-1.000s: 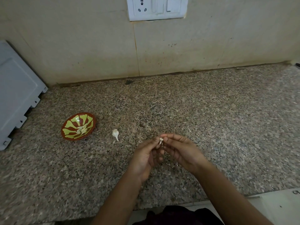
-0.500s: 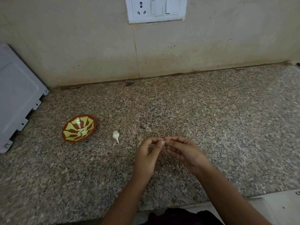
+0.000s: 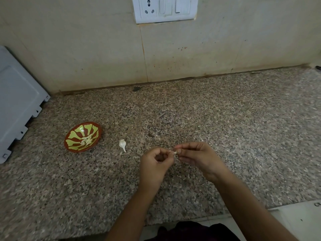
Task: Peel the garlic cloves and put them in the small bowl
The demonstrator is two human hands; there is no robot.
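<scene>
A small garlic clove (image 3: 175,152) is pinched between the fingertips of my left hand (image 3: 155,162) and my right hand (image 3: 199,158), held just above the granite counter; most of it is hidden by the fingers. A red bowl with a yellow-green pattern (image 3: 73,135) sits to the left and holds a few pale peeled cloves (image 3: 86,140). Between the bowl and my hands a white unpeeled garlic clove (image 3: 122,144) lies on the counter.
A speckled granite counter (image 3: 225,119) runs to a tiled wall with a white socket and switch plate (image 3: 165,8). A grey panel (image 3: 15,101) leans at the far left. The counter's front edge runs just below my forearms.
The hands have stayed together on the clove, with the fingers shifting slightly. The view has tilted a little, so the bowl and the loose clove sit lower in frame.
</scene>
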